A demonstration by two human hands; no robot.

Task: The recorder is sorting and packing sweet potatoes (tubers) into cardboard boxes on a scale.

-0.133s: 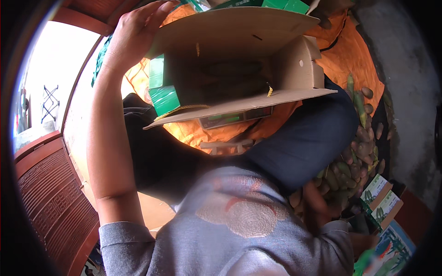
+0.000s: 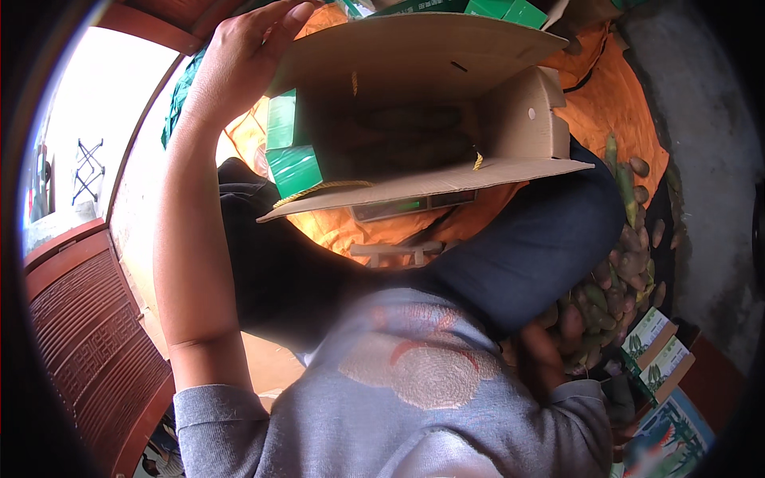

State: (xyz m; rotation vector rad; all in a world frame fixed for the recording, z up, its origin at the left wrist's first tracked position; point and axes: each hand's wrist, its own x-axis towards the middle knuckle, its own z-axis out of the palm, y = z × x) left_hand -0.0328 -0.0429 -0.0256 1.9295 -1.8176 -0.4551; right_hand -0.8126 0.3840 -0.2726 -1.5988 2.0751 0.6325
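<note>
Where orange tarp (image 2: 613,95) lies, grey floor (image 2: 709,143).

Head-worn fisheye, steeply downward, close
</note>
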